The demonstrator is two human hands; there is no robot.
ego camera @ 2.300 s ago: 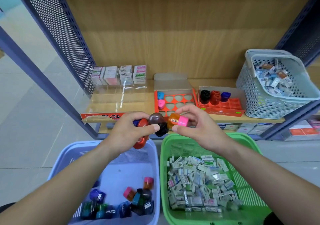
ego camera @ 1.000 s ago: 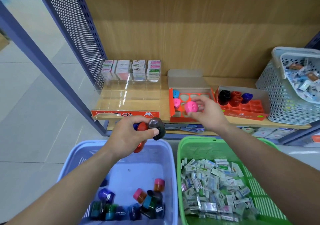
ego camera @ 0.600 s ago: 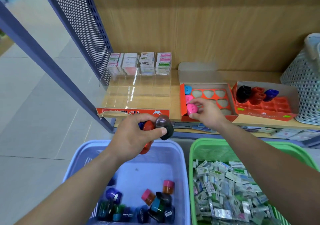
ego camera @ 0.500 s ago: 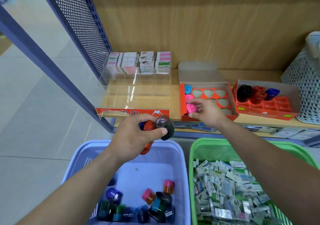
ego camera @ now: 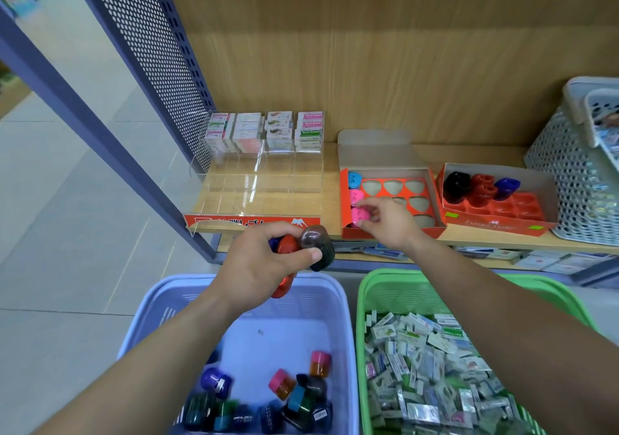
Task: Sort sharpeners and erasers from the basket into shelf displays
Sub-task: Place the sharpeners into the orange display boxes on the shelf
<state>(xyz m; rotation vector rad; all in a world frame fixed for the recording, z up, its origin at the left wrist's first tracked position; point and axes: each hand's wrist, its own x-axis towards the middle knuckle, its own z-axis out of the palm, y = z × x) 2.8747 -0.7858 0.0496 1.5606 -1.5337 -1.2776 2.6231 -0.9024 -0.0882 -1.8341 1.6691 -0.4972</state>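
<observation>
Head view: sorting at an early stage.
Right hand (ego camera: pixel 385 220) pinches a pink sharpener (ego camera: pixel 360 215) into the orange tray (ego camera: pixel 392 232); left hand (ego camera: pixel 264 264) grips several sharpeners; most slots empty.

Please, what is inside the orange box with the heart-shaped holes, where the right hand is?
In the orange box: one blue sharpener and two pink sharpeners; the right hand touches the nearer. Several slots look empty; the hand hides some others.

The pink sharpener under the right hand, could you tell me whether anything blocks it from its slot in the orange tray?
Nothing visible does. The right hand presses the pink sharpener at the front-left slot of the orange tray, whose lid is folded back.
</observation>
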